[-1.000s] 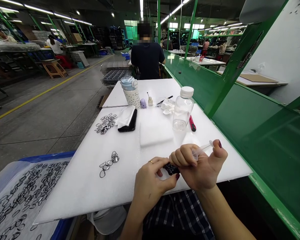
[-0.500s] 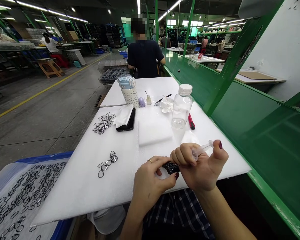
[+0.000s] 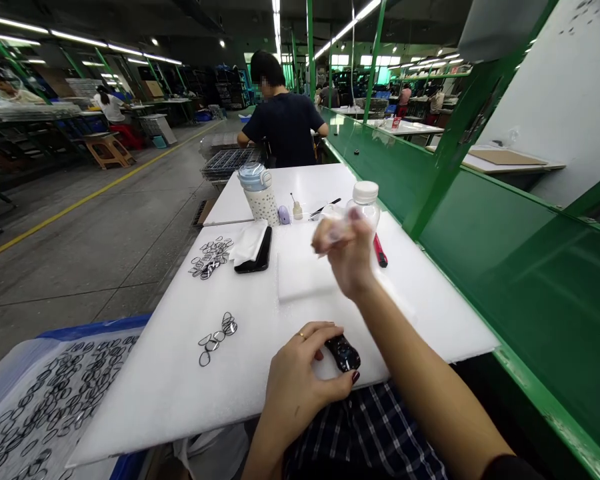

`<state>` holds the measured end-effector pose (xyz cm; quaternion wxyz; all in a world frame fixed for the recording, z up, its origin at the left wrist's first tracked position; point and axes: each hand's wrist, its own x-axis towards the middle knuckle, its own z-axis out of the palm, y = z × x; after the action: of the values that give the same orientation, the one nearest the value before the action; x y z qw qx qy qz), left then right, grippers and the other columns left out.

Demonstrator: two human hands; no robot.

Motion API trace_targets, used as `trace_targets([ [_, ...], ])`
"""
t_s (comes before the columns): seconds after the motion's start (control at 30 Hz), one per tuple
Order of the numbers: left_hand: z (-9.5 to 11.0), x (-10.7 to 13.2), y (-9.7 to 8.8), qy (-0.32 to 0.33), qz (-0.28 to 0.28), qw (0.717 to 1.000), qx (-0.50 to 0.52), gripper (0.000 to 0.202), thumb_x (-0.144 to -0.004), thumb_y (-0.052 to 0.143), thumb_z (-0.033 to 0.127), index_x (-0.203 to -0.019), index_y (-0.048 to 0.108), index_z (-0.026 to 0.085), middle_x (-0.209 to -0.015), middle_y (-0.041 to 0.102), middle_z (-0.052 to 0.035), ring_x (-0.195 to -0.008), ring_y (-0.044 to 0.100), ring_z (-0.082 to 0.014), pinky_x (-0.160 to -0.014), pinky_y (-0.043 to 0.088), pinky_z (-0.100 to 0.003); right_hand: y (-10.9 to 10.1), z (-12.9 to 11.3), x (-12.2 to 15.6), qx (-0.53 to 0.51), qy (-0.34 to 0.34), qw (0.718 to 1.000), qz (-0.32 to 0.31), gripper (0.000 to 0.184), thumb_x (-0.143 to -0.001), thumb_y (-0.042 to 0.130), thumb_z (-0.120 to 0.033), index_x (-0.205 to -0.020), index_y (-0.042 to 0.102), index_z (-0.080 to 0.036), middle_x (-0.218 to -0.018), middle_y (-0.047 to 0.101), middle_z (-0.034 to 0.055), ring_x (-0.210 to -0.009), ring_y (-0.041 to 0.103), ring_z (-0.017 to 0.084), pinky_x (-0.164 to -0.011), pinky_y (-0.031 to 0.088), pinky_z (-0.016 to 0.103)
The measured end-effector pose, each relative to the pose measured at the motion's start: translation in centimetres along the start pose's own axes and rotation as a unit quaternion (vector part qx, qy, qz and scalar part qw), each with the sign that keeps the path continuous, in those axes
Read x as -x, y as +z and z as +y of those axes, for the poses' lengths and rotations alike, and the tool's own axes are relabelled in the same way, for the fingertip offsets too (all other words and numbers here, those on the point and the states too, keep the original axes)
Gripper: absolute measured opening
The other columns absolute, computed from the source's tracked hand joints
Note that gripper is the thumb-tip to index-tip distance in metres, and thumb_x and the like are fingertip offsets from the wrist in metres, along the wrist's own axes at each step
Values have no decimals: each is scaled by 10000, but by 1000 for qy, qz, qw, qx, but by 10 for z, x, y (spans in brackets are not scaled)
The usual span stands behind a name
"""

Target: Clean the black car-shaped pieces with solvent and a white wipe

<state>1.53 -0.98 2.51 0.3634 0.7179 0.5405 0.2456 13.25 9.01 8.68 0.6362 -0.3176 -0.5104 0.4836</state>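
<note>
view from a head camera down onto one white worktable (image 3: 170, 393) in a factory hall. at far left, one blue-rimmed tray (image 3: 125, 460) holds far too many thin dark oval rims to count. on the table to its right lie roughly six loose rims (image 3: 217, 337) in a small group, and farther back sits one larger heap of rims (image 3: 210, 257), too tangled to count. next come one white cloth (image 3: 247, 241) draped over one black phone (image 3: 257, 259), then one spotted tumbler (image 3: 258, 195) with a pale blue lid, one small purple object (image 3: 284, 214) and one tiny bottle (image 3: 297, 211) with a stick in its top. behind them one co-worker in a dark shirt (image 3: 283, 127) sits facing away. one white foam pad (image 3: 300, 273) lies mid-table. at the near edge the left hand (image 3: 300, 380), with one gold band on a finger, pinches a small black part (image 3: 344, 352) between thumb and fingertips, resting it on the table. the right hand (image 3: 345, 250) is raised above the pad, just before one clear plastic bottle (image 3: 366, 203) with a white cap; it is blurred, so whether it grips anything cannot be told. one red pen (image 3: 380, 250) lies just right of the bottle. one green partition (image 3: 505, 267) runs along the right side.
</note>
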Motion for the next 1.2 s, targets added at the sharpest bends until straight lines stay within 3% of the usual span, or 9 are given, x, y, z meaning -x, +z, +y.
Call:
trace_targets([
  [0.2, -11, 2, -2, 76, -12, 995, -56, 572, -641, 710, 158, -1189, 610, 287, -1313, 577, -8, -1194, 484, -272, -1034, 414, -415, -33, 13, 6, 148, -30, 986, 68, 299, -806, 539, -493, -879, 607, -211, -1007, 617, 46, -972, 534, 204, -877, 379, 329],
  [0.43, -6, 3, 0, 67, -12, 995, -78, 569, -742, 645, 198, -1294, 545, 290, -1450, 461, -31, -1316, 383, -301, -1087, 372, -486, -113, 8, 42, 469, 57, 859, 195, 265, -732, 607, -368, -537, 530, -206, -541, 488, 14, -569, 375, 164, -583, 231, 301],
  [0.57, -9, 11, -14, 66, -47, 997, -10, 675, -729, 708, 262, -1360, 482, 341, -1510, 382, -16, -1354, 364, -289, -1107, 354, -445, -118, 27, 40, 452, 75, 878, 142, 107, -668, 595, -293, -610, 613, -205, -671, 583, 32, -647, 447, 180, -608, 294, 296],
  [0.63, -16, 16, -30, 42, -40, 998, 30, 554, -777, 675, 316, -1313, 539, 342, -1424, 502, -16, -1266, 481, -264, -1041, 426, -391, -119, 29, 41, 412, 87, 898, 126, 162, -726, 519, -325, -732, 623, -201, -685, 577, 19, -630, 466, 172, -595, 342, 286],
  [0.73, -30, 17, -62, -82, 79, 993, 6, 343, -855, 551, 453, -1115, 689, 278, -1056, 723, -39, -947, 650, -245, -795, 527, -340, -123, 28, 46, 361, 112, 917, 130, 223, -807, 383, -340, -819, 559, -205, -593, 480, -17, -528, 413, 153, -501, 330, 269],
  [0.83, -44, 9, -90, -176, 244, 940, -160, 346, -847, 503, 452, -1007, 731, 247, -962, 732, -55, -815, 657, -263, -713, 496, -360, -128, 27, 51, 364, 121, 910, 154, 200, -833, 394, -348, -746, 521, -219, -539, 426, -28, -508, 368, 153, -473, 264, 269],
  [0.9, -51, 3, -101, -214, 270, 907, -243, 357, -843, 485, 427, -1004, 736, 233, -990, 723, -76, -837, 660, -290, -676, 480, -367, -130, 27, 54, 384, 118, 899, 172, 254, -826, 483, -383, -636, 499, -215, -507, 402, -22, -522, 330, 152, -488, 215, 278],
  [1.03, -59, -5, -106, -215, 243, 910, -259, 334, -839, 489, 432, -933, 752, 247, -1094, 702, -67, -914, 655, -298, -672, 465, -356, -131, 29, 57, 373, 94, 903, 193, 403, -848, 522, -465, -567, 399, -203, -526, 331, -27, -560, 280, 137, -518, 199, 280],
  [1.2, -67, -6, -105, -225, 282, 914, -186, 250, -763, 582, 432, -839, 746, 259, -876, 742, -54, -853, 654, -304, -729, 461, -377, -132, 32, 62, 306, 83, 926, 205, 414, -863, 525, -505, -609, 431, -192, -559, 344, -36, -547, 301, 116, -487, 215, 252],
])
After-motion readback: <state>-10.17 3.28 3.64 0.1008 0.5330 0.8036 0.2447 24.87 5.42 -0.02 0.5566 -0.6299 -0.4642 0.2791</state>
